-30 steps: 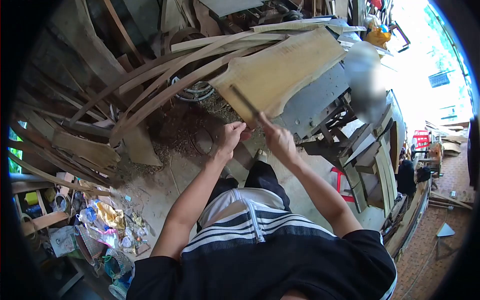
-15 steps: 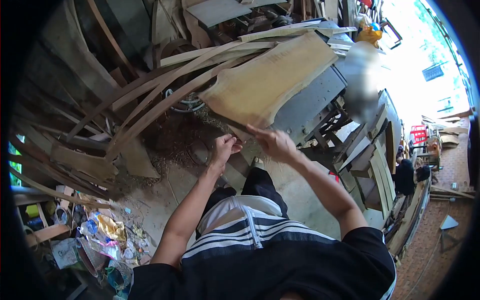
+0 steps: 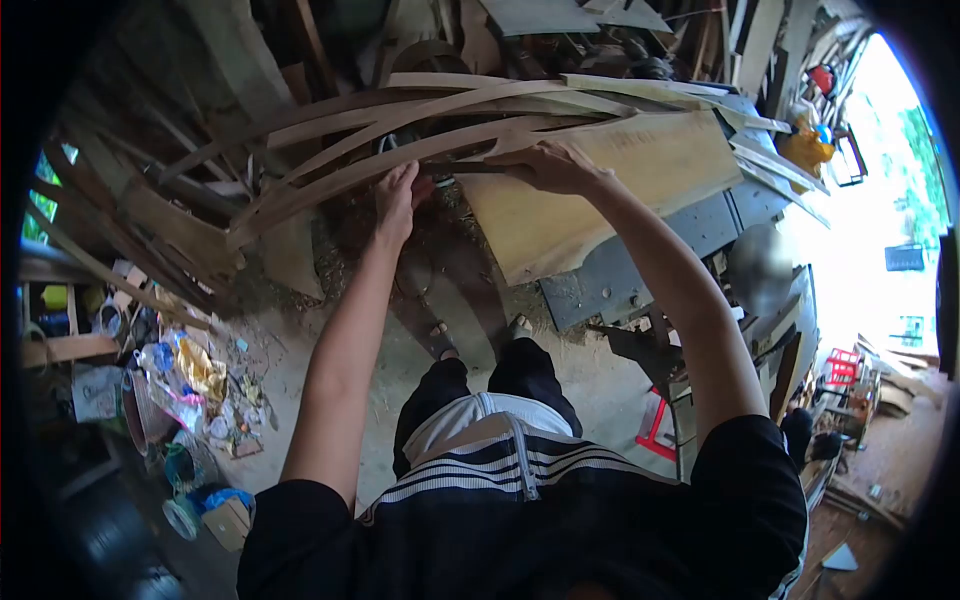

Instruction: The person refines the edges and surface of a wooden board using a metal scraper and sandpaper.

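Note:
In the head view, my right hand (image 3: pixel 552 166) is closed over the far left corner of a pale, wavy-edged wooden slab (image 3: pixel 610 190). A thin dark strip (image 3: pixel 472 168) shows at its fingertips; what it is, I cannot make out. My left hand (image 3: pixel 396 205) is raised to the left of the slab, close below the curved wooden strips (image 3: pixel 400 150). Its fingers look loosely apart and partly blurred, with nothing visible in them. The slab rests at an angle on a grey metal machine table (image 3: pixel 640 255).
My feet stand on a dusty concrete floor (image 3: pixel 470 380) with shavings. Bags and litter (image 3: pixel 200 375) lie at the lower left. A red stool (image 3: pixel 655 425) stands right of my legs. Timber leans along the back. A black object (image 3: pixel 810 440) and planks are at the right, near a bright opening.
Both hands have moved forward, away from my body, and the right arm is more extended. My left fingers have lifted from a loose curl. The camera view has shifted, and the slab appears turned.

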A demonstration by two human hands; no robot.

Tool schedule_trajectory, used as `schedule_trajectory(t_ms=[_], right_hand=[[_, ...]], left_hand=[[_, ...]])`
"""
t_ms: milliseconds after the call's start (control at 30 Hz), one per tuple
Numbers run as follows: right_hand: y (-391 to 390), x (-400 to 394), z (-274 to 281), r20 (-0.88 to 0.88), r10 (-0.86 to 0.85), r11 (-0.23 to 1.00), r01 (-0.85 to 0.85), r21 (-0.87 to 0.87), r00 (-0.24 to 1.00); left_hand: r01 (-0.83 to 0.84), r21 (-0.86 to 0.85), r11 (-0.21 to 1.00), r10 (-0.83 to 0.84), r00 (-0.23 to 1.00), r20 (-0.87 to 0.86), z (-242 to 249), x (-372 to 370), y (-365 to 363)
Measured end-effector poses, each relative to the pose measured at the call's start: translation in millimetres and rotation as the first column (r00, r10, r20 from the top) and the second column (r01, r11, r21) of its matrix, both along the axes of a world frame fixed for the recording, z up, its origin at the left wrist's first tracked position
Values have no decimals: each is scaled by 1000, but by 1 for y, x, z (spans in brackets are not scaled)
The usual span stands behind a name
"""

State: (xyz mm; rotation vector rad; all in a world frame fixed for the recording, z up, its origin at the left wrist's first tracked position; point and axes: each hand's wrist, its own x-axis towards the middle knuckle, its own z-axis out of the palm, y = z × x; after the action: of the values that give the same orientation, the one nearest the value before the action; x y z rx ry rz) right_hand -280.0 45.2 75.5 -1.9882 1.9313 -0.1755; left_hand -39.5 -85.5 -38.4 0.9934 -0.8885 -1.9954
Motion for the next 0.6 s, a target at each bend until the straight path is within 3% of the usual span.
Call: schedule_trajectory(t_ms=[67, 167, 200, 233, 333, 433, 500, 600], right_hand=[[-4, 0, 6, -83, 13, 1000, -12, 16, 996], [17, -3, -2, -197, 44, 999, -47, -9, 979], [33, -4, -8, -227, 70, 995, -84, -55, 971], [52, -9, -24, -121, 96, 991, -106, -82, 988], [77, -9, -8, -44, 262, 965, -263, -12, 964], [45, -17, -6, -251, 120, 993, -122, 10, 961], [23, -19, -8, -227, 81, 991, -104, -89, 971], [49, -29, -28, -216, 137, 983, -159, -86, 967]], left_hand=[[-3, -112, 994, 13, 996, 90, -9, 0, -7], [13, -66, 998, -7, 996, 92, -11, 18, 17], [43, -82, 996, -29, 986, 164, -8, 27, 40], [27, -44, 999, -19, 987, 161, -8, 35, 65], [10, 87, 996, -32, 966, 257, 6, 42, 108], [48, -44, 998, -35, 967, 252, 3, 24, 78], [-77, -162, 984, 106, 978, 179, 6, 7, 46], [-42, -182, 982, 91, 959, 267, 0, 20, 85]])
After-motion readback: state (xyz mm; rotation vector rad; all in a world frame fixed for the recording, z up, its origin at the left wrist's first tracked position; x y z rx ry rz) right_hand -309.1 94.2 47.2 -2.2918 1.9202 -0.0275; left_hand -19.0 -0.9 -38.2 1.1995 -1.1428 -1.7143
